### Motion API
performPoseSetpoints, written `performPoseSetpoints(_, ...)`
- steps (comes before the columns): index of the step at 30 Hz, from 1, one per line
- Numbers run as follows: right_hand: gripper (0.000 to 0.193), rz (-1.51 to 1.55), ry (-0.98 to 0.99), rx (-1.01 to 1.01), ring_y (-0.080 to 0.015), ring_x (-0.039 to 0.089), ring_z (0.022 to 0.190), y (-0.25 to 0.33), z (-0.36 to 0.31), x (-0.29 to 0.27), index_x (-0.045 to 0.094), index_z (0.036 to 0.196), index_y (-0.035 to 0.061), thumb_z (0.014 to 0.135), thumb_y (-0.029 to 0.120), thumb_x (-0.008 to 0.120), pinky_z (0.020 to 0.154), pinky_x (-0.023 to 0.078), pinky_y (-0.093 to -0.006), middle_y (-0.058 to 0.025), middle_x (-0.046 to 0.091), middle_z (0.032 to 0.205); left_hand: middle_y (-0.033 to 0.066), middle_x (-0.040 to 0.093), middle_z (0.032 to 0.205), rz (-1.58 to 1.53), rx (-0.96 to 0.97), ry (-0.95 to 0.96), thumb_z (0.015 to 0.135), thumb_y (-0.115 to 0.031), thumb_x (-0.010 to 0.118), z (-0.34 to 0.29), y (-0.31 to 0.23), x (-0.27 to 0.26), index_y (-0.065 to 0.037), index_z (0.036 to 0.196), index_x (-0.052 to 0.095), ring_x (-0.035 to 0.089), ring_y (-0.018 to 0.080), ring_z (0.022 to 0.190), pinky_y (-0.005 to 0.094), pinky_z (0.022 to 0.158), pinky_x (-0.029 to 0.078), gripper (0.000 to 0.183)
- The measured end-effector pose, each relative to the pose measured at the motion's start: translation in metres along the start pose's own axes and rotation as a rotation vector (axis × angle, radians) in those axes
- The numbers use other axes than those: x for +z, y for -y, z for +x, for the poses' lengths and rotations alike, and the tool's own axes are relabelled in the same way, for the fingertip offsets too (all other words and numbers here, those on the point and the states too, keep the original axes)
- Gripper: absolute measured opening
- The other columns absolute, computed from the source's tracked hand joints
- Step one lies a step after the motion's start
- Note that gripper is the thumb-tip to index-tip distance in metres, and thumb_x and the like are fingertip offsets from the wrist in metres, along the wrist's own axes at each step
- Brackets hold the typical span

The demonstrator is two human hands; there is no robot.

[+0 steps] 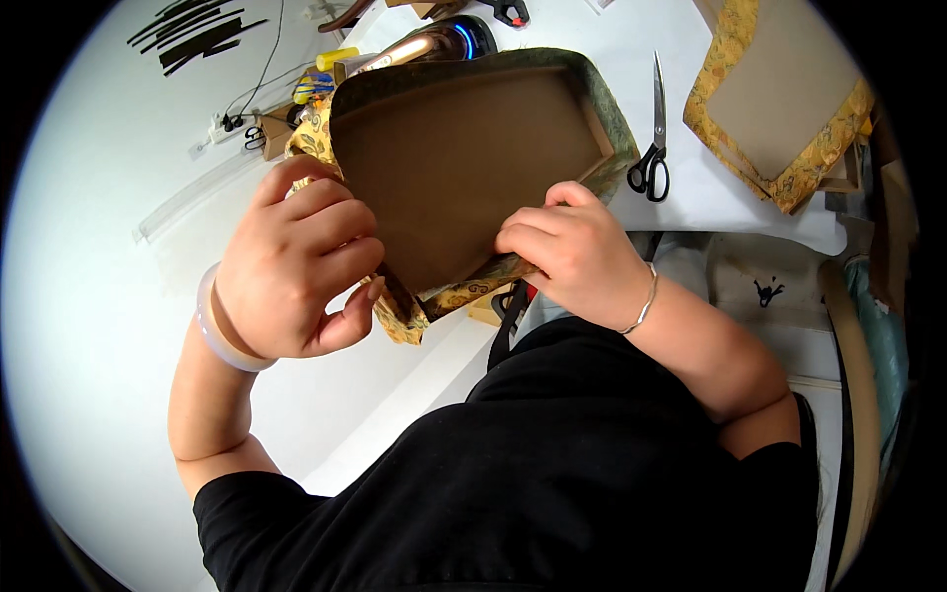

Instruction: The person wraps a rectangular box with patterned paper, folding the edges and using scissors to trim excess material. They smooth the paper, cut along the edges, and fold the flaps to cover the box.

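A shallow wooden frame with a brown backing is tilted up in front of me, its rim wrapped in patterned fabric, yellow with flowers on the left and near sides. My left hand is closed at the left side, its fingers curled on the yellow floral fabric. Part of that fabric hangs loose at the near-left corner. On the near edge, my right hand grips the frame's rim, fingers over the inside; its thumb is hidden.
Black-handled scissors lie on the white table right of the frame. A similar fabric-edged panel rests at the far right. Behind the frame is a rounded device with a blue light ring. A power strip with cables is on the left.
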State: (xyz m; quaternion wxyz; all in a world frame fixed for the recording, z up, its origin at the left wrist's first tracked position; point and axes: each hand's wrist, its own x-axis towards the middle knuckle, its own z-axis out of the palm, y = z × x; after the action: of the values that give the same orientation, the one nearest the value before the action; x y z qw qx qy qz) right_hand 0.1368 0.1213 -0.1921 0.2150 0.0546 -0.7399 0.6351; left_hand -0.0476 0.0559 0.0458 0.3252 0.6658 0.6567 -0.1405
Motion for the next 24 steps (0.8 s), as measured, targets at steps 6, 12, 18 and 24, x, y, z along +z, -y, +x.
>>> performPoseSetpoints(6, 0.013, -0.022, 0.032, -0.074, -0.0181, 0.057, 0.073, 0.002, 0.003, 0.011, 0.064, 0.088, 0.0094, 0.077, 0.004, 0.067, 0.082, 0.044, -0.031, -0.0012, 0.059, 0.082, 0.0067, 0.061, 0.08, -0.072, -0.047, 0.046, 0.069, -0.016, 0.067, -0.014, -0.004, 0.007, -0.007, 0.073, 0.066, 0.059, 0.0275, 0.08, 0.0436, 0.092, 0.045, 0.01)
performPoseSetpoints(12, 0.006, -0.13, 0.086, -0.223, -0.0174, 0.056, 0.07, 0.023, 0.023, 0.015, 0.061, 0.082, 0.01, 0.078, 0.005, 0.061, 0.087, 0.045, -0.0331, -0.0024, 0.052, 0.076, 0.0071, 0.064, 0.084, -0.044, -0.177, -0.031, 0.068, -0.013, 0.064, -0.061, -0.026, 0.008, -0.006, 0.078, 0.068, 0.06, 0.0271, 0.082, 0.048, 0.099, 0.042, 0.013)
performPoseSetpoints(18, 0.006, -0.316, 0.132, -0.484, -0.0167, 0.055, 0.068, 0.057, 0.06, 0.011, 0.058, 0.075, 0.0111, 0.075, 0.007, 0.062, 0.09, 0.046, -0.0349, -0.0022, 0.05, 0.073, 0.0078, 0.072, 0.104, 0.146, -0.396, -0.182, 0.078, -0.009, 0.062, -0.124, -0.076, -0.003, -0.006, 0.098, 0.071, 0.069, 0.0257, 0.11, 0.0548, 0.117, 0.033, 0.022)
performPoseSetpoints(24, 0.004, -0.464, 0.277, -0.59, -0.0168, 0.058, 0.071, 0.098, 0.085, -0.003, 0.059, 0.076, 0.0115, 0.076, 0.009, 0.062, 0.094, 0.046, -0.0355, -0.0017, 0.051, 0.074, 0.0124, 0.07, 0.12, 0.286, -0.613, -0.666, 0.09, 0.002, 0.057, -0.186, -0.116, 0.027, -0.007, 0.111, 0.067, 0.067, 0.0296, 0.115, 0.0525, 0.118, 0.03, 0.025)
